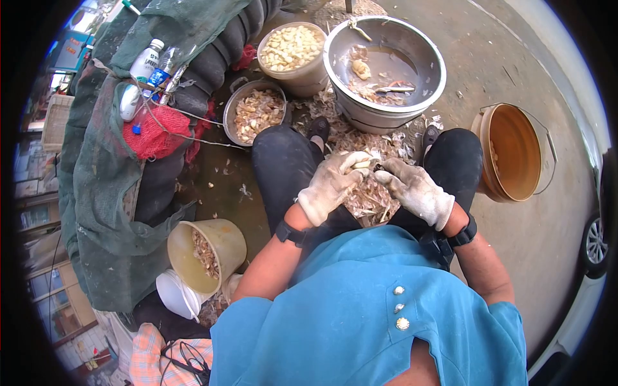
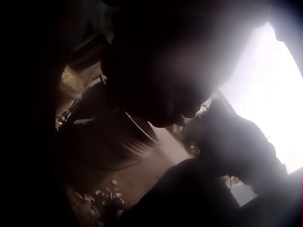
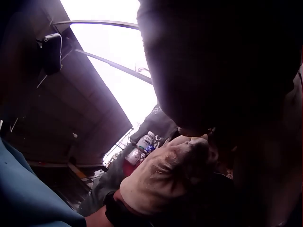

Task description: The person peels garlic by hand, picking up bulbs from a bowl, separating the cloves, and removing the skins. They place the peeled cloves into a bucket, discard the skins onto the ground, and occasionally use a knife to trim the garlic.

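Note:
Both hands wear pale work gloves and meet between the knees, over a heap of garlic skins (image 1: 370, 201). My left hand (image 1: 331, 186) holds a garlic clove (image 1: 362, 165) at its curled fingertips. Close against it, my right hand (image 1: 415, 192) pinches at the same spot with thumb and fingers; the glove hides most of what lies there. In the right wrist view the left glove (image 3: 163, 172) shows from the side. The left wrist view is dark, with the right hand (image 2: 241, 146) in outline.
Ahead stand a tub of peeled cloves (image 1: 293, 48), a pot of cloves (image 1: 257, 116) and a metal basin (image 1: 421, 109) of murky water. A brown bucket (image 1: 515, 151) is at right, a tilted cream bucket (image 1: 228, 241) at left. Green netting (image 1: 96, 193) and bottles (image 1: 147, 60) lie left.

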Tool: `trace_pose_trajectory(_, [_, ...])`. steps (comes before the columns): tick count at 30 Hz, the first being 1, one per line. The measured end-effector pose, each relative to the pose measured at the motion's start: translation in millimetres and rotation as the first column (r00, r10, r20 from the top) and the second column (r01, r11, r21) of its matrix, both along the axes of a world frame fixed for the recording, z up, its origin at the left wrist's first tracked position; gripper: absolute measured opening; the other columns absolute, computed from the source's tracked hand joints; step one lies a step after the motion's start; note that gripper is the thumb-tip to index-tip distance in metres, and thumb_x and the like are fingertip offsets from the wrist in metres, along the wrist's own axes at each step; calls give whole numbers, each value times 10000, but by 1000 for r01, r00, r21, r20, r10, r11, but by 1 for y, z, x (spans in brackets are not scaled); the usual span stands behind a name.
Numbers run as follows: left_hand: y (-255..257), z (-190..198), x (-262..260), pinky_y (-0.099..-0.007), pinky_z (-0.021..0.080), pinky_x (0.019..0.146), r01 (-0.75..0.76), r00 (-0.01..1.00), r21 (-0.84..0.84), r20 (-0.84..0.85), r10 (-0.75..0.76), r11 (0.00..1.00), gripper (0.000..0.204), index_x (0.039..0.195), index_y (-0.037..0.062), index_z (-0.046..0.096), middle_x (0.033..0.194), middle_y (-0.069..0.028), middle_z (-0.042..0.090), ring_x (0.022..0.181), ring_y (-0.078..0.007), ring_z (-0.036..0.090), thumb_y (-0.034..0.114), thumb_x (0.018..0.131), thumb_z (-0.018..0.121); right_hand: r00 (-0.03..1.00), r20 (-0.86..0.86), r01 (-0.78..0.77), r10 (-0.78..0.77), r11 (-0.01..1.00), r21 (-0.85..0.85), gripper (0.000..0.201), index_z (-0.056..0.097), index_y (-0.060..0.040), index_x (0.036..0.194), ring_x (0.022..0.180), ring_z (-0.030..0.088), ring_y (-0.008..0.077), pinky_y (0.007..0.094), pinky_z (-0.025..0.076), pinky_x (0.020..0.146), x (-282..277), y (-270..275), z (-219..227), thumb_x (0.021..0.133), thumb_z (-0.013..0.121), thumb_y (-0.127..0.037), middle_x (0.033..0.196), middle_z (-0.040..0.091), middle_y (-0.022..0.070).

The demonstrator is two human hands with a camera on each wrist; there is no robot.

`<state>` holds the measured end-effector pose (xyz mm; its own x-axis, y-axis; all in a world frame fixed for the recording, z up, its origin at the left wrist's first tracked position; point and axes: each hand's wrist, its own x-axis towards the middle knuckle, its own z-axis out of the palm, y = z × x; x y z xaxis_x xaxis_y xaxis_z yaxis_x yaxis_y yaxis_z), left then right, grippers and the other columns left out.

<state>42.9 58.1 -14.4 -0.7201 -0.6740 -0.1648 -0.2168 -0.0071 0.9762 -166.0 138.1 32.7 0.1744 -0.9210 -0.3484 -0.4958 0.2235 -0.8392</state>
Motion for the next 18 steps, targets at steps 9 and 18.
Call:
trace_pose_trajectory(9, [-1, -10, -2, -363, 506, 713, 114, 994, -679, 82, -79, 725, 328, 1170, 84, 629, 1054, -126, 606, 859, -288, 593, 46, 844, 633, 992, -125, -20, 30, 997, 76, 351, 585, -46, 1213, 909, 632, 396, 424, 502, 780, 7, 0, -3, 990, 557, -315, 990, 653, 210])
trace_pose_trajectory(18, [-6, 28, 1, -262, 476, 853, 147, 975, 319, -208, -82, 936, 388, 1253, -22, 588, 1134, -62, 632, 993, -151, 607, 144, 903, 614, 998, 59, 9, -11, 999, 38, 359, 581, -52, 1259, 1003, 621, 407, 427, 500, 863, -1, 1, -7, 1003, 523, -297, 1067, 655, 232])
